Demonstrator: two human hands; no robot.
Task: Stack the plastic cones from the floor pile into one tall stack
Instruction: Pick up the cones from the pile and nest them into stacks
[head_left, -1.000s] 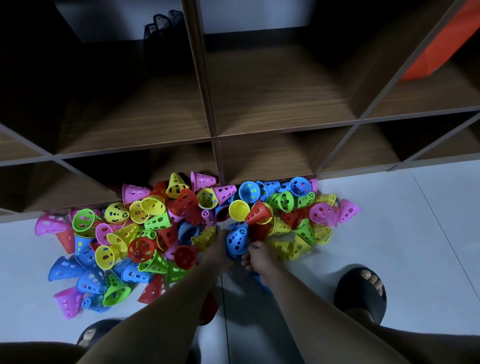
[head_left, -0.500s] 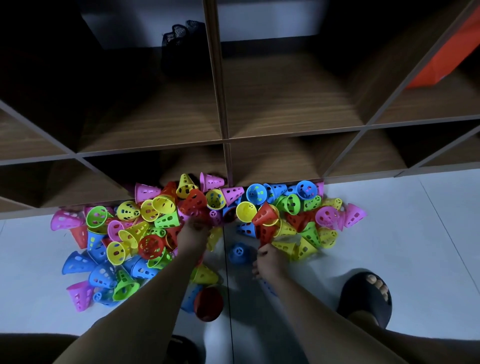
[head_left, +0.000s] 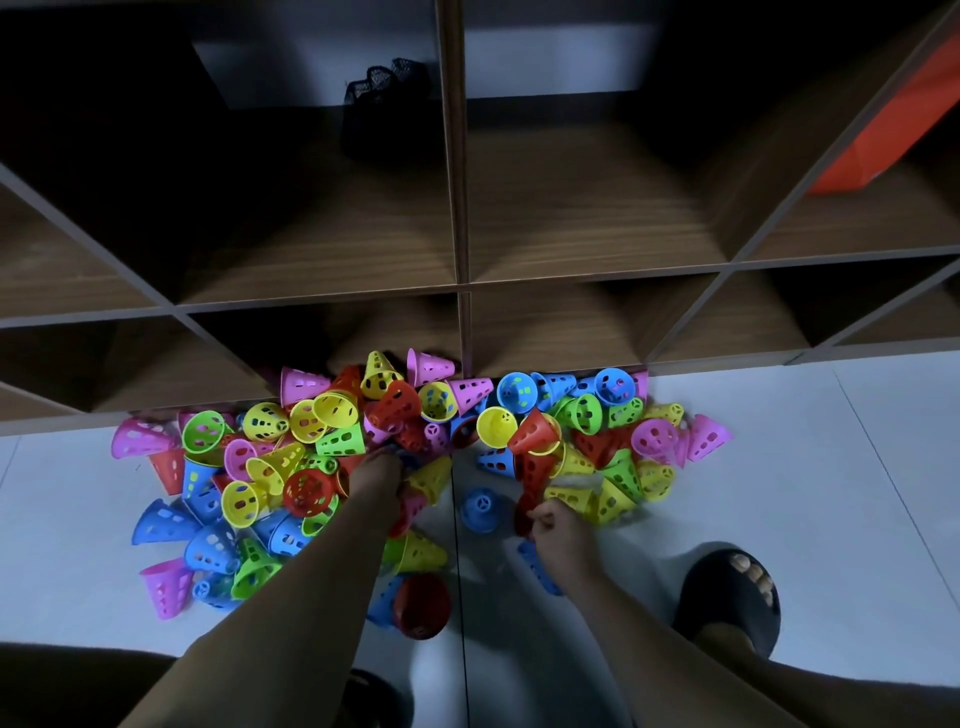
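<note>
While crouching over the tiled floor, plants a black sandal near its right side. Curls the right hand closed, seemingly round a jutting blue cone under the wrist, just beside a red cone and a standing blue cone. Buries the left hand in the cone pile; cannot tell open fingers from gripping ones there. No tall stack yet: nearly every cone loose along the floor's far edge, against the shelf unit. Risky to tug from inside the heap: likely to send round cones rolling off, or into the bottom cubbies, with a pink and a yellow one at their mouths already. Likely also to snag on perforations while nesting. Farther up, a black mesh bag in one cubby, something orange in another.
</note>
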